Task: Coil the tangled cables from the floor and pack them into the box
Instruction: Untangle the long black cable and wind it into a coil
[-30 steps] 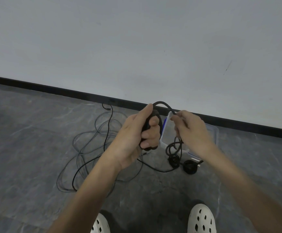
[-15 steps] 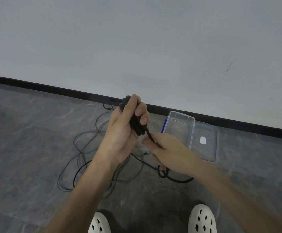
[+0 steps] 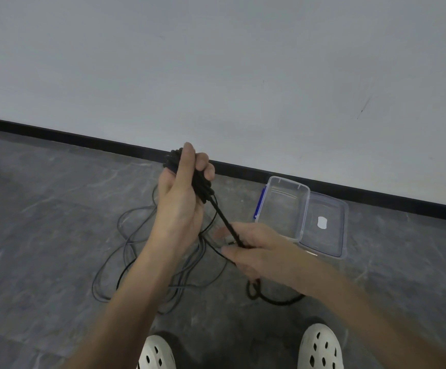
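Right hand (image 3: 256, 253) now sits lower than a second ago, pinching the black cable (image 3: 226, 221) taut below the coil (image 3: 202, 186). Left hand (image 3: 182, 206) grips that coil with curled fingers. Loose cables (image 3: 183, 282) lie on the floor (image 3: 43, 235), near the open box (image 3: 280, 209).

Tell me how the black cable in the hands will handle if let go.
Probably floppy: the black cable runs straight only where pulled between the left hand and right hand, while its tail curls on the floor. Its coil may spring loose, since the fingers clamp it.
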`<control>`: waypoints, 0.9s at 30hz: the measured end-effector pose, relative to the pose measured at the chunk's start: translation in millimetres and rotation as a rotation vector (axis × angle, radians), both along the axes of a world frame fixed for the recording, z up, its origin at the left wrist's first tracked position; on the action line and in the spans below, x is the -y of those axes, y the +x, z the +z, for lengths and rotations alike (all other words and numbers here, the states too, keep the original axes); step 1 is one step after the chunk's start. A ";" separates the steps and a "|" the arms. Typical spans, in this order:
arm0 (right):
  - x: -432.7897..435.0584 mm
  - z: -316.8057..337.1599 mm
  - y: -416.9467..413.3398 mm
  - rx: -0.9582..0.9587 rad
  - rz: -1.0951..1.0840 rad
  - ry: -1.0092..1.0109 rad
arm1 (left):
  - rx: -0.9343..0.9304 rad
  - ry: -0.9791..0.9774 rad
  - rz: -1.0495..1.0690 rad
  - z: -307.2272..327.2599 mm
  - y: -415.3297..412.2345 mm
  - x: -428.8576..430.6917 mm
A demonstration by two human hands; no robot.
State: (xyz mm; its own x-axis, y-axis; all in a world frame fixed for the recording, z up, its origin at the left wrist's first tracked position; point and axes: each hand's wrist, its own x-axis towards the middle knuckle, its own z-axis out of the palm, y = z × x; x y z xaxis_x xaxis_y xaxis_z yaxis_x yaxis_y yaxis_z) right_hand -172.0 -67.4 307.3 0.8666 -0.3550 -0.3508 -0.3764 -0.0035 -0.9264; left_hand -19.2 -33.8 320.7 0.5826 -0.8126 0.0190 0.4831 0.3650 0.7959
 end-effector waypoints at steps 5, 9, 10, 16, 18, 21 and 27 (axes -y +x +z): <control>-4.0 -0.8 -0.7 0.082 -0.178 -0.063 | 0.085 0.039 0.074 2.2 -0.2 2.4; 1.7 13.4 -19.8 0.155 -0.058 0.170 | 0.017 0.037 0.091 4.8 1.5 1.6; 3.3 16.5 -25.3 0.170 -0.017 0.199 | -0.001 0.025 0.083 5.6 2.6 1.4; 2.3 17.5 -33.7 0.192 0.021 0.134 | 0.139 0.032 0.052 1.8 4.1 2.6; 3.8 18.1 -31.3 0.158 -0.030 -0.171 | 0.279 0.092 0.025 -3.8 1.2 2.6; 10.6 24.5 -30.0 0.199 -0.044 -0.397 | 0.577 0.230 -0.105 -10.6 -6.2 1.7; 31.8 27.6 -36.1 0.264 -0.100 -0.416 | 0.704 0.446 -0.625 -11.5 -24.4 -4.6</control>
State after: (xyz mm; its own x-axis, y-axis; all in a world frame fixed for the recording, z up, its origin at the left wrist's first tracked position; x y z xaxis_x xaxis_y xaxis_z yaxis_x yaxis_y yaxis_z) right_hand -208.1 -99.3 334.9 0.8615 -0.5036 0.0646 -0.1465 -0.3684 -0.9180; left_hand -43.6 -29.2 309.1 0.0291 -0.9823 -0.1848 -0.1407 -0.1871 0.9722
